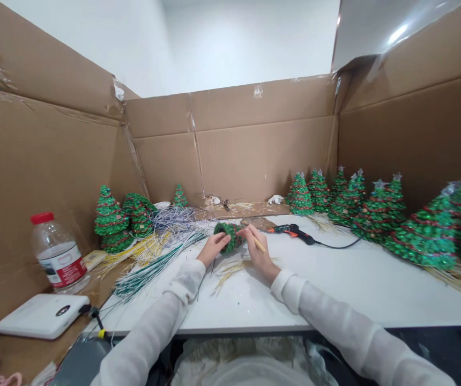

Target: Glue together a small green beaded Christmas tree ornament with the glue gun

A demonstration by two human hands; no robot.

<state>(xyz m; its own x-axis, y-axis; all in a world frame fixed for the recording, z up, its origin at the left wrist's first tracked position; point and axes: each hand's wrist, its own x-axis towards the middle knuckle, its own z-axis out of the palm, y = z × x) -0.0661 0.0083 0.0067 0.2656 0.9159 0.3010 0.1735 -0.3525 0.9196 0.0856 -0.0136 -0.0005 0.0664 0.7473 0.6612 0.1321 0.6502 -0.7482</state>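
Your left grip [213,249] is clamped around a small hollow cone of green sparkly wire [227,236], held just above the tabletop [355,289]. Your right grip [257,252] touches the cone, closed on a thin pale stick [259,245]. A black-and-orange glue gun [290,233] lies just beyond it. Bundles of thin green and white wires [150,273] spread to your left, while glittery green wire trees [423,236] with red bands stand along the right, before a cardboard wall [262,155].
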